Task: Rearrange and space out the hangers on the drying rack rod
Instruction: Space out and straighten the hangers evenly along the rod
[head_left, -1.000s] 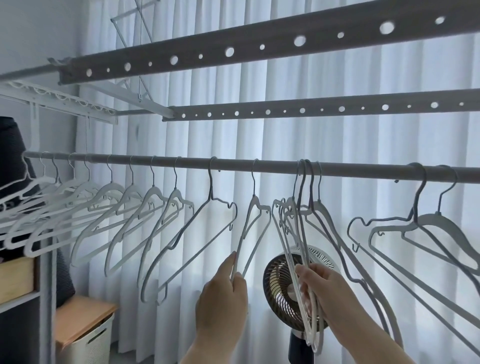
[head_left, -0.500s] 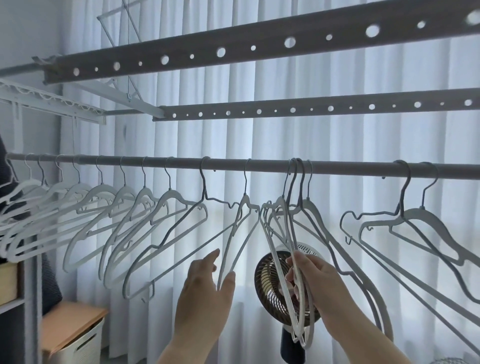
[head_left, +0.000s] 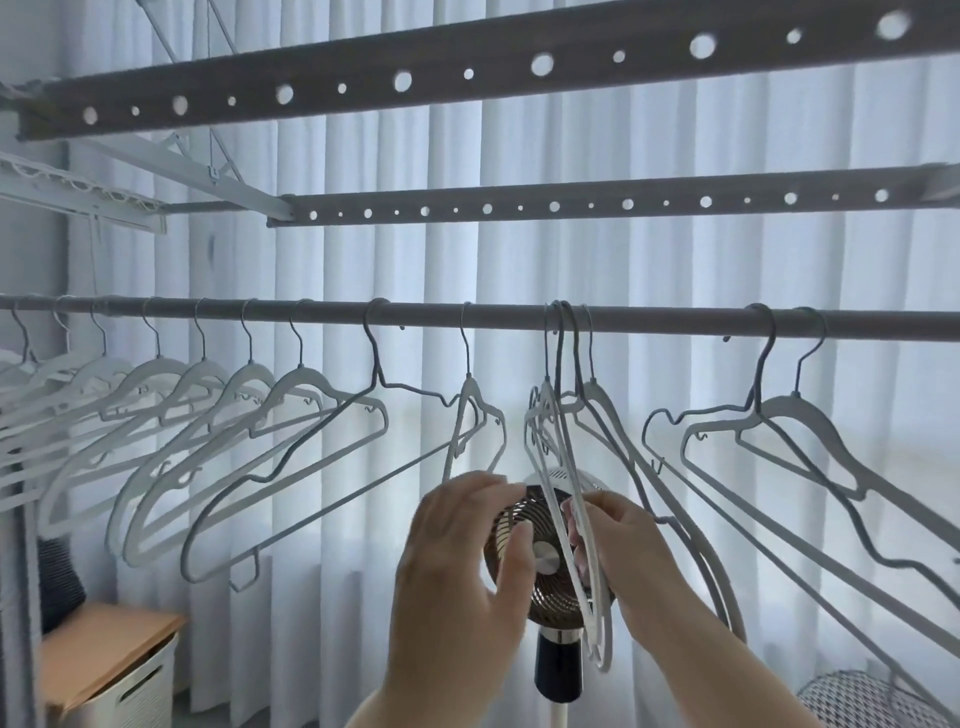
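A grey rod (head_left: 675, 318) runs across the view. Several white hangers (head_left: 218, 395) hang evenly spaced along its left part, then a grey wire hanger (head_left: 375, 358) and a single white hanger (head_left: 467, 400). A tight bunch of hangers (head_left: 563, 415) hangs at the middle, and two more hangers (head_left: 779, 410) sit close together at the right. My right hand (head_left: 626, 561) pinches the lower part of the bunch. My left hand (head_left: 462, 571) is just left of the bunch with fingers spread, holding nothing.
Two perforated grey bars (head_left: 519, 67) cross overhead. A standing fan (head_left: 545, 566) is behind my hands, in front of the white curtain (head_left: 675, 260). A bin with a wooden lid (head_left: 104, 660) sits at bottom left, a wire mesh basket (head_left: 862, 701) at bottom right.
My left hand let go of the single white hanger and moved right toward the bunch. My right hand kept its grip on the bunch.
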